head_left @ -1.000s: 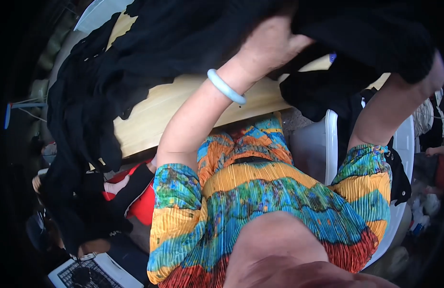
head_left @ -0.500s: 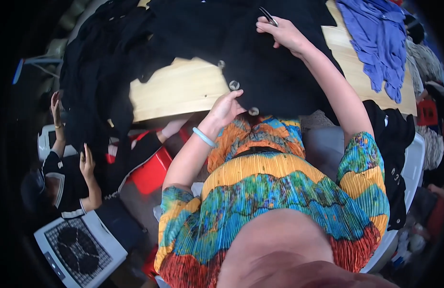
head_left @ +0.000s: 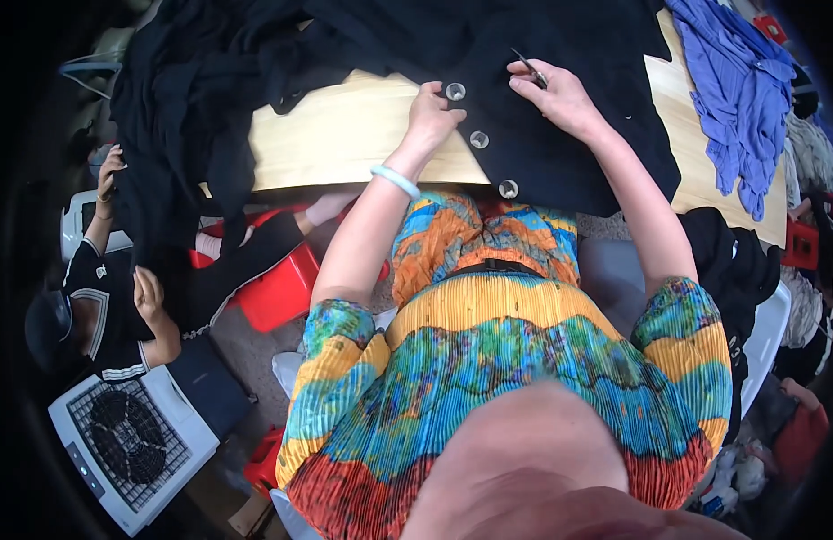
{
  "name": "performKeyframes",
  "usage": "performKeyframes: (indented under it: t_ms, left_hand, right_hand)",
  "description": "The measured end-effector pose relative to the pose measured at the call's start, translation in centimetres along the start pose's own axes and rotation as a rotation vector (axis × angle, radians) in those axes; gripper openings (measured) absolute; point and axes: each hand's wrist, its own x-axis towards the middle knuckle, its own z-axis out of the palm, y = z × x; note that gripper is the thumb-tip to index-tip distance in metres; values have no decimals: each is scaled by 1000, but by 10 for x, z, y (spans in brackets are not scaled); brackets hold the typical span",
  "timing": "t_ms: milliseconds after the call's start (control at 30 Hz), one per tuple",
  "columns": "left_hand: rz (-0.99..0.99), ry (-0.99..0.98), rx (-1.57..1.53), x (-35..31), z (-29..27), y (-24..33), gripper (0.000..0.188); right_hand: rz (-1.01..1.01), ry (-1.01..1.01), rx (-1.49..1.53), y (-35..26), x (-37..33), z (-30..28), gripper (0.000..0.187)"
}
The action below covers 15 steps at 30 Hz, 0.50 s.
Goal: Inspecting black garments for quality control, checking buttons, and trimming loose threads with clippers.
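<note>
Now the left hand (head_left: 432, 119), grip unclear, is farther up the garment (head_left: 565, 171); the right hand (head_left: 562, 101) clasps snips (head_left: 536, 77).

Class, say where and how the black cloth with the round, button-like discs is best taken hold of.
Best pinch the black cloth by its left edge, beside the button-like discs, probably coming from the left: it lies spread there, bordering bare wooden table. The left hand is at that edge; the right hand holds a small pointed tool.
</note>
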Motion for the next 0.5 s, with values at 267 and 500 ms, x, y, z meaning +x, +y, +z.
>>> performKeyframes:
  t_ms: [267,500]
  left_hand:
    - [185,-351,-542,-45,-45,69,33]
    - [366,-474,-664,-84,-79,127,30]
  right_hand:
    - [-363,33,-11,-61,-1,-20,36]
    - [-356,-394,545,-107,3,-17,39]
